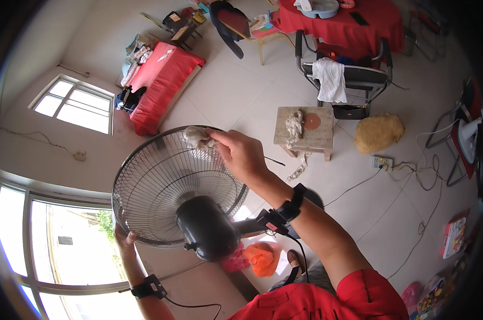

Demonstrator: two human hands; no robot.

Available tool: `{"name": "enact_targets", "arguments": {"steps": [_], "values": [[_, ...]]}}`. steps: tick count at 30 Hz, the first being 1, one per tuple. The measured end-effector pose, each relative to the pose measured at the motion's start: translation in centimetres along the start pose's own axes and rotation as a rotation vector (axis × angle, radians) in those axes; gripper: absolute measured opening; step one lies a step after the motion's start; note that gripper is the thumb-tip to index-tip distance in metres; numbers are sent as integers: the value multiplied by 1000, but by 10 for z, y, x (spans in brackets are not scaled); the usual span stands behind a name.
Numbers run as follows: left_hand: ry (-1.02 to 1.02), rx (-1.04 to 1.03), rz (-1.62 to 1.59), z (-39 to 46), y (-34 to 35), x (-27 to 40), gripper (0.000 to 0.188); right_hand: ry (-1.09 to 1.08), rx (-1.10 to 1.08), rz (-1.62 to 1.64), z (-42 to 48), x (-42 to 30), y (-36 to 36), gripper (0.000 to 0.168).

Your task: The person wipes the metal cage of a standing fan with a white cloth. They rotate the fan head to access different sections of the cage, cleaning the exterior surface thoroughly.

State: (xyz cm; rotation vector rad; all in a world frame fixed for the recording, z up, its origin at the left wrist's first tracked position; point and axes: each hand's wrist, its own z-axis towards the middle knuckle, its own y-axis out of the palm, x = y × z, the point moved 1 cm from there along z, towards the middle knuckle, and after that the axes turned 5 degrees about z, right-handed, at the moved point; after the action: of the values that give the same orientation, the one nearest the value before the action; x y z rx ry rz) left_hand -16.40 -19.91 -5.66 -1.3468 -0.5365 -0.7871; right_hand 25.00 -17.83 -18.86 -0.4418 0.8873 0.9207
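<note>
A black electric fan with a round wire guard (161, 180) fills the space before me, its motor housing (207, 228) facing me. My right hand (241, 154) pinches a crumpled whitish cloth (198, 137) against the guard's upper rim. At the guard's lower left edge is my left hand (125, 238), its thumb visible at the rim and its fingers partly hidden behind the wires. Another crumpled cloth (294, 126) lies on a small wooden stool (283, 124) beyond the fan.
A black-framed chair (357, 76) with a white cloth stands behind the stool. Cables run from a power strip (381, 162) across the tiled floor at right. An orange plastic bag (260, 258) lies below the fan. A red-covered bed (165, 84) stands at upper left, near windows.
</note>
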Motion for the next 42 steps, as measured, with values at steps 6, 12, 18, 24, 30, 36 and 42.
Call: {"name": "enact_targets", "arguments": {"steps": [6,12,18,24,30,36,42], "values": [[25,-8,109,-1,-15,-17,103,317,-298,-358,-129,111,-24,20],[80,78,73,-8,-14,-25,102,614,-282,-253,-170,126,-61,28],[114,2,210,-6,-31,-34,97,228,146,239,-93,72,-15,30],[61,71,198,-5,-40,-41,103,760,-491,-203,-199,132,-43,23],[-5,54,218,-10,-65,-57,107,571,70,25,-137,122,-40,24],[23,65,216,-5,-39,-35,108,212,88,307,-72,75,-10,24],[69,78,245,-7,-13,-17,111,701,-581,-553,-196,140,-84,24]]}}
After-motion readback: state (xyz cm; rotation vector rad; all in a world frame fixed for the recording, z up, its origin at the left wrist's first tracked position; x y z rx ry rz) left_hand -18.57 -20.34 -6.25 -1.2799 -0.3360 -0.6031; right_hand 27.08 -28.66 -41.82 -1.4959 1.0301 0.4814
